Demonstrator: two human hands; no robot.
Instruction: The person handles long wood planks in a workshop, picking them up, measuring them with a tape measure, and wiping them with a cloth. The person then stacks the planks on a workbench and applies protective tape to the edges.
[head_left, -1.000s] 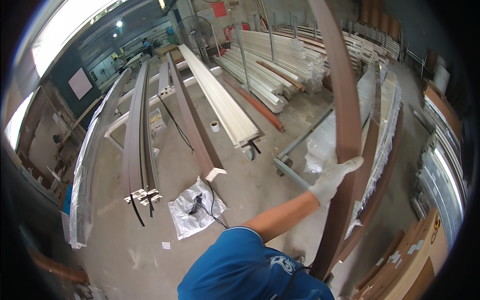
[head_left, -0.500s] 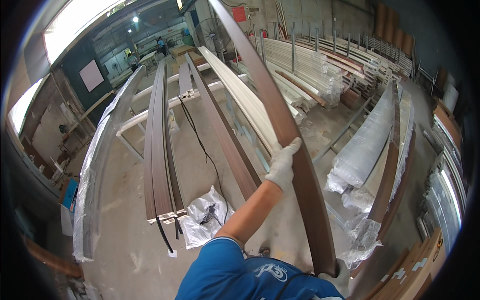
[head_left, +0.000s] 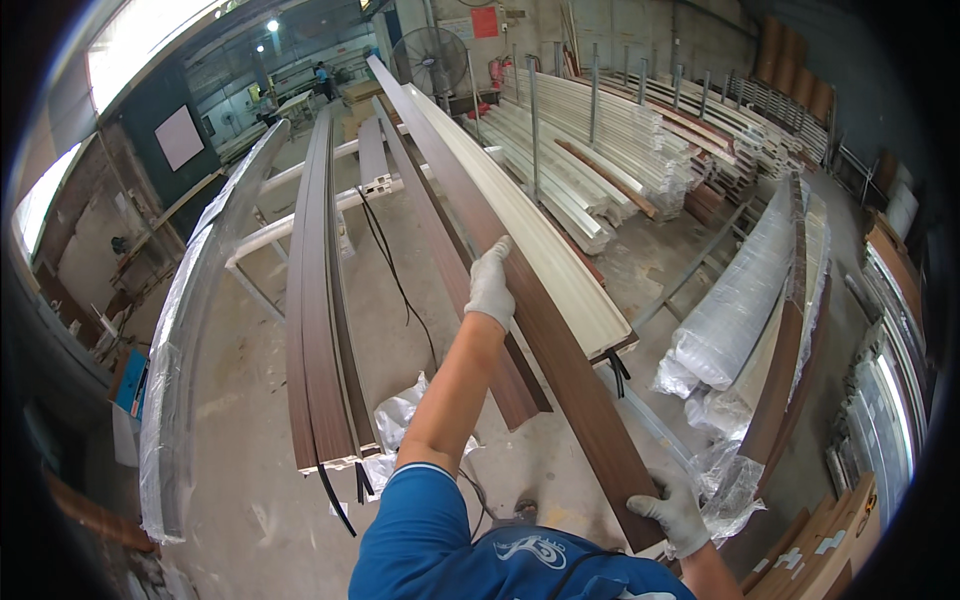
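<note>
Brown profile (head_left: 545, 340) slants along the left of the cream profile (head_left: 570, 285), near end jutting past it. My left hand (head_left: 490, 288) is curled on its left edge; my right hand (head_left: 677, 517) clasps the near end (thumb on top). Plastic-wrapped bundle (head_left: 725, 320) lies right of the cream profile.

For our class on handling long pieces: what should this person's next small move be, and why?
Probably ease the brown plank down gently: the left hand grips it partway along, the right hand its near end, and in this view it runs between another brown profile and the cream profiles.
</note>
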